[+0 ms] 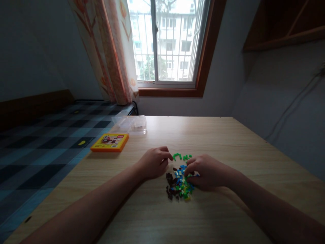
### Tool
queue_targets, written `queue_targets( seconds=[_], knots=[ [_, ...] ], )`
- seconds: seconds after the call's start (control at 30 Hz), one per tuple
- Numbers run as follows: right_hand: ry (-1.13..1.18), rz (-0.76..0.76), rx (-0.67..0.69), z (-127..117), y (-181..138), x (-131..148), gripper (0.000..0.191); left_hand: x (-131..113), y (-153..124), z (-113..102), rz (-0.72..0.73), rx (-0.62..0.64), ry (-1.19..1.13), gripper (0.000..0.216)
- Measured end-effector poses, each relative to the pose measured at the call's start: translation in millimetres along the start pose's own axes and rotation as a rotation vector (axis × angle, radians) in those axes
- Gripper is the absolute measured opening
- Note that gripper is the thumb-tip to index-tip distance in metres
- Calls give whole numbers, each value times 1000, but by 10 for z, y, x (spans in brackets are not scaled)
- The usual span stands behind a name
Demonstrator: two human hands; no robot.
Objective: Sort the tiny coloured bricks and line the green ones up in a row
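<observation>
A small heap of toy building bricks (181,188) in brown, blue, green, white and yellow lies on the table in front of me. My right hand (207,171) reaches into the heap's right side, thumb and forefinger pinched around what looks like a green brick (188,176). Just beyond the heap, my left hand (156,162) rests with its fingers bent and apart. Its forefinger tip is at the end of an angled row of green bricks (177,155). More loose green bricks (187,157) lie right of that row, partly behind my right hand.
On the wooden table (198,135), a yellow-orange box (110,142) lies at the left edge. Behind it stands a clear plastic tray (134,124). A bed with a checked cover (50,142) adjoins the left side. A window (172,47) and a curtain (111,51) are at the back.
</observation>
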State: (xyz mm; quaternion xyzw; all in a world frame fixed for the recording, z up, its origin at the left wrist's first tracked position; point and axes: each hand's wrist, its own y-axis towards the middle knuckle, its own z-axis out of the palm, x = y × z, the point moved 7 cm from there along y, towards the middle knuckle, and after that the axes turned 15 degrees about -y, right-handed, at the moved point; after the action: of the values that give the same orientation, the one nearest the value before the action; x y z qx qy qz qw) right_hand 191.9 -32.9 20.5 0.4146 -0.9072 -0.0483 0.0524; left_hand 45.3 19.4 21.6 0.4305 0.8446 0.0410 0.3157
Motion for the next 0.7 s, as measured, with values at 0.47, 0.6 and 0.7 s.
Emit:
queue_targets(
  seconds=[0.47,0.6,0.7],
  knots=[
    [-77,274,14,5,-138,-721,15,-26,6,-5,-3,18,-6,32],
    [-106,340,-83,54,-75,-682,15,-12,4,6,0,16,3,32],
    [-134,375,-176,52,-52,-685,16,11,4,14,8,8,-2,31]
  ],
)
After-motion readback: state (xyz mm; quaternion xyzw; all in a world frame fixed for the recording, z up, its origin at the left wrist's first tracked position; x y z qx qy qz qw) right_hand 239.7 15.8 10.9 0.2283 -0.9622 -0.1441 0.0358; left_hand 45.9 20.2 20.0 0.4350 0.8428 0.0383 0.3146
